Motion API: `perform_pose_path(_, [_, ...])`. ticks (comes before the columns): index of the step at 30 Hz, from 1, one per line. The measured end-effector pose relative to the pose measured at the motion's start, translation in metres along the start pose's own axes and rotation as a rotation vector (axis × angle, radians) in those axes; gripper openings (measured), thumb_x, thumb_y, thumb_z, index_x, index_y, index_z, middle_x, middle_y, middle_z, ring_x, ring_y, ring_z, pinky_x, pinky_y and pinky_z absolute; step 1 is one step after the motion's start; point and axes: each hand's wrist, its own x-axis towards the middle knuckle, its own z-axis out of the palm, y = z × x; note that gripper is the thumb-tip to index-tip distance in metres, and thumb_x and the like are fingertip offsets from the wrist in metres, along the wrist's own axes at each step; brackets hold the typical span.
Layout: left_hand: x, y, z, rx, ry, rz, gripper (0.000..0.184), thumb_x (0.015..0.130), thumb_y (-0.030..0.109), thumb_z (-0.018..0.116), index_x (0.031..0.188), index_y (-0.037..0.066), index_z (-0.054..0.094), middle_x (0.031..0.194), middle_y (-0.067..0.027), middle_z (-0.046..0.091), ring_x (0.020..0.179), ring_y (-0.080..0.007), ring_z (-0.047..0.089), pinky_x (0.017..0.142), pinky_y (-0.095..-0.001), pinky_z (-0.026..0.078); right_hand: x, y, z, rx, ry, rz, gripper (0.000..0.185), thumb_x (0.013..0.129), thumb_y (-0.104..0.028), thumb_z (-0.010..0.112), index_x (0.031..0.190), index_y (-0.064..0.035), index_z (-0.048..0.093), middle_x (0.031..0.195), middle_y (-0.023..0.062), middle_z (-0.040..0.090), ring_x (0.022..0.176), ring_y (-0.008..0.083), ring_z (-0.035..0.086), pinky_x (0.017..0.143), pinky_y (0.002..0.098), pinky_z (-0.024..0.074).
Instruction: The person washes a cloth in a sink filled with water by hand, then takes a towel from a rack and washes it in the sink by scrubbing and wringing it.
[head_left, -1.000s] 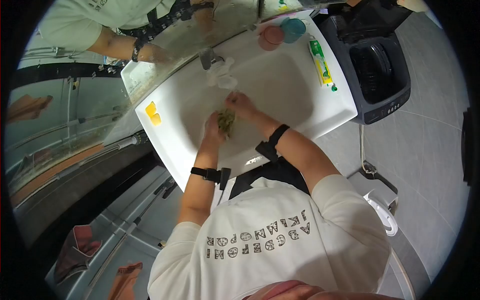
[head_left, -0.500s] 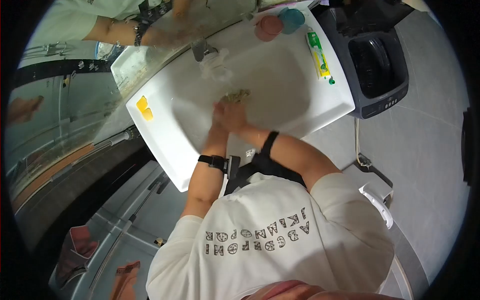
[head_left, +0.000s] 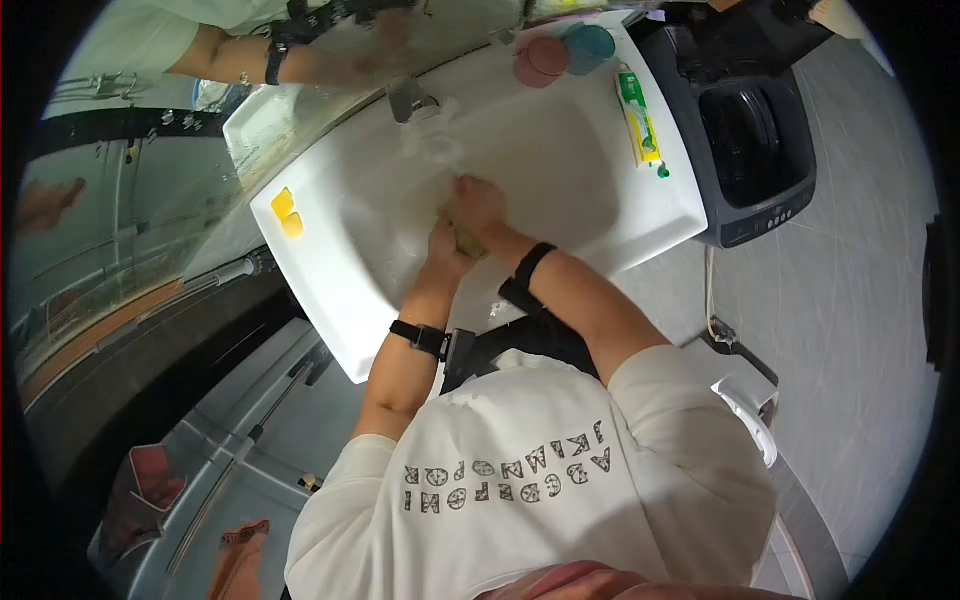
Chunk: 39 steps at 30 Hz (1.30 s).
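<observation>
Clasps a greenish clump [head_left: 468, 243] between left hand [head_left: 447, 246] and right hand [head_left: 480, 207], over the white basin [head_left: 565, 175] and on the near side of the tap [head_left: 404, 100]. Shows the right hand's fingers curled closed against the clump; cannot tell the spread of the left fingers, mostly hidden. Risks, by the look of it, shedding loose bits into the basin through uneven pressure or a slippery hold. Runs, in the visible sliver, diagonally: long axis from upper left to lower right, toward the white shirt [head_left: 520, 430], both ends largely covered.
</observation>
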Motion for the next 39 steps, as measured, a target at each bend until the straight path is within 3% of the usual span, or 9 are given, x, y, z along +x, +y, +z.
perform_pose_path(2, [0.016,0.022,-0.006,-1.544,0.233,-1.162,0.041,0.083,0.013,0.056,0.122,0.004,0.047,0.117,-0.0091,0.054,0.104,-0.0250,0.054,0.090,-0.0371,0.044,0.025,0.027,-0.003,0.002,-0.131,0.049,0.036,0.089,-0.039,0.043,0.094,-0.0093,0.063,0.088,0.0137,0.065,0.084,0.0308,0.061,0.075,0.0402,0.0459])
perform_pose_path(5, [0.035,0.047,-0.039,-1.272,-0.033,-1.062,0.038,0.083,0.008,0.055,0.119,0.002,0.046,0.110,-0.0085,0.055,0.102,-0.0216,0.053,0.090,-0.0342,0.043,0.051,0.063,-0.014,0.567,-0.647,0.315,0.045,0.087,-0.049,0.045,0.104,-0.0116,0.061,0.097,0.0085,0.063,0.088,0.0234,0.060,0.079,0.0341,0.0450])
perform_pose_path(12, [0.030,0.008,-0.079,-0.762,-0.330,-0.918,0.043,0.074,0.000,0.055,0.117,0.001,0.050,0.110,-0.0084,0.054,0.098,-0.0187,0.052,0.088,-0.0307,0.041,0.048,0.077,-0.008,1.370,-0.753,0.573,0.041,0.079,-0.035,0.066,0.106,-0.0056,0.058,0.098,0.0058,0.060,0.089,0.0169,0.055,0.079,0.0290,0.0425])
perform_pose_path(14, [0.008,-0.037,-0.081,-0.350,-0.233,-1.000,0.043,0.075,0.001,0.054,0.118,0.002,0.050,0.112,-0.0079,0.054,0.102,-0.0176,0.049,0.088,-0.0322,0.041,0.063,0.087,-0.005,0.638,-0.759,0.029,0.041,0.077,-0.033,0.067,0.103,-0.0017,0.060,0.096,0.0049,0.061,0.088,0.0157,0.054,0.079,0.0297,0.0429])
perform_pose_path(21, [0.022,0.009,-0.039,-0.852,0.687,-1.498,0.035,0.089,0.017,0.047,0.121,0.004,0.049,0.113,-0.0092,0.055,0.104,-0.0201,0.050,0.087,-0.0356,0.043,0.024,0.024,-0.018,0.731,-0.705,0.009,0.041,0.075,-0.030,0.067,0.100,0.0013,0.060,0.095,0.0097,0.062,0.092,0.0194,0.056,0.084,0.0328,0.0414])
perform_pose_path(24, [0.001,-0.041,-0.018,-1.689,0.295,-1.132,0.038,0.094,0.029,0.039,0.123,0.005,0.046,0.117,-0.0099,0.053,0.108,-0.0226,0.050,0.090,-0.0365,0.043,-0.033,-0.020,-0.005,0.186,-0.314,-0.353,0.060,0.079,-0.049,0.055,0.101,0.0068,0.058,0.096,0.0247,0.061,0.087,0.0337,0.060,0.079,0.0427,0.0449])
perform_pose_path(30, [0.006,-0.006,0.014,-1.493,0.401,-1.211,0.035,0.093,0.029,0.039,0.123,0.011,0.046,0.118,-0.0070,0.053,0.109,-0.0241,0.051,0.092,-0.0387,0.042,-0.027,0.003,0.022,-0.226,-0.083,-0.329,0.045,0.082,-0.042,0.052,0.101,-0.0021,0.059,0.095,0.0251,0.060,0.093,0.0366,0.057,0.076,0.0472,0.0452])
perform_pose_path(32, [0.007,0.003,0.022,-1.458,0.413,-1.224,0.034,0.093,0.030,0.040,0.123,0.013,0.045,0.118,-0.0060,0.053,0.109,-0.0246,0.051,0.092,-0.0394,0.042,-0.002,-0.005,-0.038,0.258,-0.293,0.196,0.042,0.083,-0.037,0.051,0.099,0.0008,0.058,0.094,0.0245,0.060,0.097,0.0372,0.056,0.077,0.0473,0.0452])
perform_pose_path(39, [-0.004,-0.027,0.003,-1.533,0.298,-1.129,0.036,0.094,0.030,0.040,0.125,0.013,0.042,0.121,-0.0087,0.049,0.105,-0.0256,0.050,0.092,-0.0421,0.042,-0.069,-0.023,0.004,0.104,-0.031,-0.033,0.046,0.085,-0.038,0.048,0.083,0.0060,0.061,0.087,0.0267,0.061,0.085,0.0377,0.059,0.077,0.0448,0.0452])
